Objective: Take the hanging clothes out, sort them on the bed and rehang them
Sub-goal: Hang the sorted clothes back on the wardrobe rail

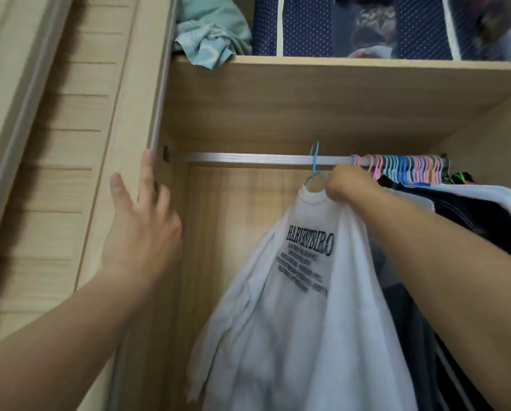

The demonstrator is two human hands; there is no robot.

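Light wooden wardrobe (278,108) open before me. White printed T-shirt (301,307) hangs from silver metal rail (248,159) on thin blue hanger (315,166). My right hand (347,185) grips shirt's shoulder. My left hand (141,223), fingers straight, rests on wardrobe door edge.
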